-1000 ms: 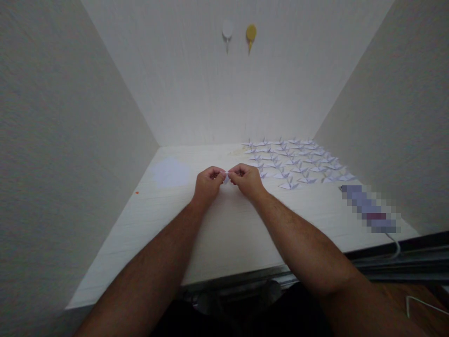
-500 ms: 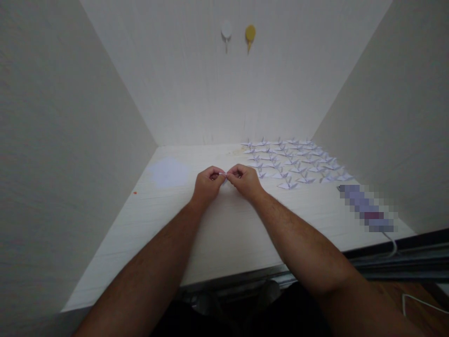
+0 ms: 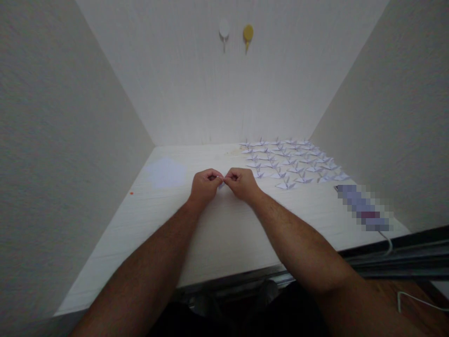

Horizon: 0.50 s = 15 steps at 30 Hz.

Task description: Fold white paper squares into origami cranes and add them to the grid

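Observation:
My left hand (image 3: 204, 186) and my right hand (image 3: 240, 183) meet over the middle of the white table (image 3: 224, 234). Both have their fingers curled and pinched together on a small white folded paper piece (image 3: 221, 183), of which only a sliver shows between the fingertips. To the right of my right hand, several small white folded paper cranes (image 3: 287, 161) stand in rows on the tabletop.
A pale square sheet of paper (image 3: 166, 172) lies flat to the left of my hands. A blurred-out oblong object with a white cable (image 3: 365, 208) lies near the right edge. A tiny orange speck (image 3: 131, 193) lies at the left. White walls close in three sides; two hooks (image 3: 235, 32) hang on the back wall.
My hands have drawn closer together and lower toward the table, and the paper piece is now almost hidden between the fingertips. The view has shifted slightly.

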{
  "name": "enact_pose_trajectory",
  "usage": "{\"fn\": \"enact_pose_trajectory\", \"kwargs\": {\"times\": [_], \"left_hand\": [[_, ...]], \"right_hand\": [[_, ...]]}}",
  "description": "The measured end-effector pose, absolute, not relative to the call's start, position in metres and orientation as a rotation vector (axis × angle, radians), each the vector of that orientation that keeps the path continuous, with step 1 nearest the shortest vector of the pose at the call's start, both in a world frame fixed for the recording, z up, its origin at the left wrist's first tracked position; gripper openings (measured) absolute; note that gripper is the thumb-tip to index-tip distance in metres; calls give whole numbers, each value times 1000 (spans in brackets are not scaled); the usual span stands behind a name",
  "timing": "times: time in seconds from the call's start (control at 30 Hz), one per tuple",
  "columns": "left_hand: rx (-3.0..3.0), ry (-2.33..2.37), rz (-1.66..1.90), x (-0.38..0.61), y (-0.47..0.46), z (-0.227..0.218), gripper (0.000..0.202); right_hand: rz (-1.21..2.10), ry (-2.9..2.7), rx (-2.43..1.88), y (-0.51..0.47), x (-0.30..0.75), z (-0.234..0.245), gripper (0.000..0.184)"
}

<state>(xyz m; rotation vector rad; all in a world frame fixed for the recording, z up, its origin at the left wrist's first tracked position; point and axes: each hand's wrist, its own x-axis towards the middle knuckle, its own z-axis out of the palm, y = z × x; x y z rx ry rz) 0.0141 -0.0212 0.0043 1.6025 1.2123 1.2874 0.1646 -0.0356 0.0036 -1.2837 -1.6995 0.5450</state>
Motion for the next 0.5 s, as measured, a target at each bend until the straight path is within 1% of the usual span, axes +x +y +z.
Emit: {"fn": "enact_pose_trajectory", "kwargs": {"times": [0.1, 0.2, 0.3, 0.4, 0.5], "left_hand": [[1576, 1227, 1279, 15, -22, 7, 4], [1537, 1226, 1291, 14, -22, 8, 9], [1444, 1109, 1272, 13, -18, 6, 17], [1248, 952, 1253, 12, -15, 2, 23], [1078, 867, 1198, 12, -15, 2, 26]], "right_hand": [[566, -1665, -1305, -35, 164, 6, 16], [614, -1574, -1331, -32, 166, 6, 15], [735, -1482, -1313, -29, 168, 4, 15], [861, -1463, -1256, -27, 169, 0, 19], [842, -1465, -1224, -26, 168, -2, 21]]}}
